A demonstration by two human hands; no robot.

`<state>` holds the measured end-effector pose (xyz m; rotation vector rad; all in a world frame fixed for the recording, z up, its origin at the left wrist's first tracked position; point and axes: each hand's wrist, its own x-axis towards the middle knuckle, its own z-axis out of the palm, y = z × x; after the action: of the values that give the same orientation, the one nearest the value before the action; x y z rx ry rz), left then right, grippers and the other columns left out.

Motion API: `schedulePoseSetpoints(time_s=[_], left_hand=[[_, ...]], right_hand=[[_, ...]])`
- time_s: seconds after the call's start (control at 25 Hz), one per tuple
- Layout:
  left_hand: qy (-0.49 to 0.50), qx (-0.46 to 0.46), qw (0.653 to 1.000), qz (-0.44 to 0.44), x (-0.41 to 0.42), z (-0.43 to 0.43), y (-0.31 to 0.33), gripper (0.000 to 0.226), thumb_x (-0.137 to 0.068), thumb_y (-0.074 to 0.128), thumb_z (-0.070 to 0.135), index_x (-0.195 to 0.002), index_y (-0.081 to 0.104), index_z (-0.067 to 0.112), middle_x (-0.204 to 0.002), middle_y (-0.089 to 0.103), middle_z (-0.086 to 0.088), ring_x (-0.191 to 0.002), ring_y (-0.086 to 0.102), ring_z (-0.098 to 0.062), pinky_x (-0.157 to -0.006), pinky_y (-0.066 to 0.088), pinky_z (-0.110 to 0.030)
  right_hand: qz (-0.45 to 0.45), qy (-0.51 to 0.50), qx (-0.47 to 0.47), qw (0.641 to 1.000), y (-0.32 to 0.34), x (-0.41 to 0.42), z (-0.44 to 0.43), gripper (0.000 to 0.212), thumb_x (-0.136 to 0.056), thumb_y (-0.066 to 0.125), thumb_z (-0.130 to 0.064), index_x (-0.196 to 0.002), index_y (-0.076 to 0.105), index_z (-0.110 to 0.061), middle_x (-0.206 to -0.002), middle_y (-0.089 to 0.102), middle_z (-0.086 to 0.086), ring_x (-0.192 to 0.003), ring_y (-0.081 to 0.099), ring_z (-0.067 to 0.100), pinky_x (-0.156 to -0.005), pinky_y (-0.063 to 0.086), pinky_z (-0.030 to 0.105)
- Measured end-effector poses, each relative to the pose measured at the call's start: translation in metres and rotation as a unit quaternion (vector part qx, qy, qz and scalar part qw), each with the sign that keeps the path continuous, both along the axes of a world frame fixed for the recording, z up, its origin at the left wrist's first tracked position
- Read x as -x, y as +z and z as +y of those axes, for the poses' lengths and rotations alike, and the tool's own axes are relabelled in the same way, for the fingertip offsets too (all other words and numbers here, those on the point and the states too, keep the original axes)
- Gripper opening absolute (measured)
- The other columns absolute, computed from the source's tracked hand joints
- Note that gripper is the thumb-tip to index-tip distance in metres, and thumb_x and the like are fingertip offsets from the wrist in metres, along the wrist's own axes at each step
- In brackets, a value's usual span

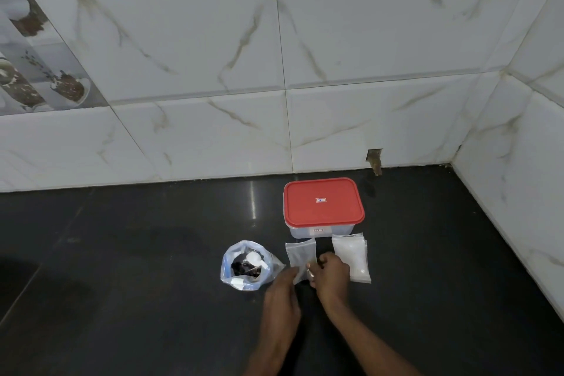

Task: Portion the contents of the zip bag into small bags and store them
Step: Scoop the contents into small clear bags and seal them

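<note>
An open zip bag (pixel 247 265) stands on the dark counter (pixel 122 253), with dark contents and a white scoop (pixel 255 258) inside. Just right of it lies a small clear bag (pixel 300 256). My left hand (pixel 282 293) and my right hand (pixel 331 275) both pinch its near edge. A stack of small clear bags (pixel 351 256) lies to the right of my right hand. Behind them sits a clear plastic box with a red lid (pixel 323 203), closed.
White marble-look tiled walls (pixel 274 101) rise behind the counter and at its right, forming a corner at the far right. The box stands close to the back wall.
</note>
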<state>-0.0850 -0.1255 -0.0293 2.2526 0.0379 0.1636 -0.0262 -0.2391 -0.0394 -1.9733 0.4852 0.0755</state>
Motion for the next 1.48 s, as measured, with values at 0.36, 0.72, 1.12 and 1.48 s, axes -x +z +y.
schedulePoseSetpoints(time_s=[0.36, 0.72, 1.12, 1.48], left_hand=[[-0.168, -0.176, 0.966, 0.084, -0.017, -0.006, -0.051, 0.078, -0.085, 0.005, 0.038, -0.158, 0.021, 0.016, -0.167, 0.015, -0.005, -0.156, 0.009, -0.023, -0.122, -0.011, -0.023], [-0.113, -0.039, 0.992, 0.04, -0.002, -0.015, -0.013, 0.05, -0.099, 0.05, 0.018, -0.149, 0.043, 0.021, -0.153, 0.035, 0.015, -0.144, 0.029, 0.003, -0.122, 0.019, -0.019], [0.13, 0.447, 0.871, 0.158, -0.025, -0.032, 0.06, 0.023, -0.092, 0.065, 0.0, -0.113, 0.062, 0.008, -0.08, 0.072, -0.024, -0.065, 0.068, -0.025, -0.065, 0.059, -0.036], [0.116, 0.361, 0.915, 0.138, -0.027, -0.014, 0.064, 0.036, -0.087, 0.062, -0.011, -0.121, 0.066, 0.001, -0.083, 0.075, -0.014, -0.073, 0.074, -0.027, -0.071, 0.063, -0.039]], right_hand=[[-0.062, -0.02, 0.32, 0.945, 0.005, -0.006, -0.066, 0.024, -0.089, 0.062, -0.015, -0.112, 0.066, -0.007, -0.109, 0.063, 0.014, -0.101, 0.057, 0.032, -0.085, 0.049, 0.041], [-0.069, 0.004, 0.245, 0.967, 0.005, -0.047, -0.095, 0.009, -0.085, 0.063, -0.009, -0.085, 0.07, -0.013, -0.101, 0.062, 0.006, -0.088, 0.051, 0.016, -0.071, 0.035, 0.025], [-0.175, 0.13, 0.063, 0.974, 0.077, 0.047, -0.055, 0.021, -0.079, 0.073, -0.006, -0.073, 0.071, -0.026, -0.072, 0.069, -0.014, -0.071, 0.066, 0.006, -0.066, 0.053, 0.027], [-0.104, 0.191, 0.069, 0.974, 0.084, 0.028, -0.038, 0.016, -0.081, 0.075, -0.03, -0.094, 0.07, -0.021, -0.078, 0.073, -0.01, -0.074, 0.067, -0.001, -0.074, 0.056, 0.027]])
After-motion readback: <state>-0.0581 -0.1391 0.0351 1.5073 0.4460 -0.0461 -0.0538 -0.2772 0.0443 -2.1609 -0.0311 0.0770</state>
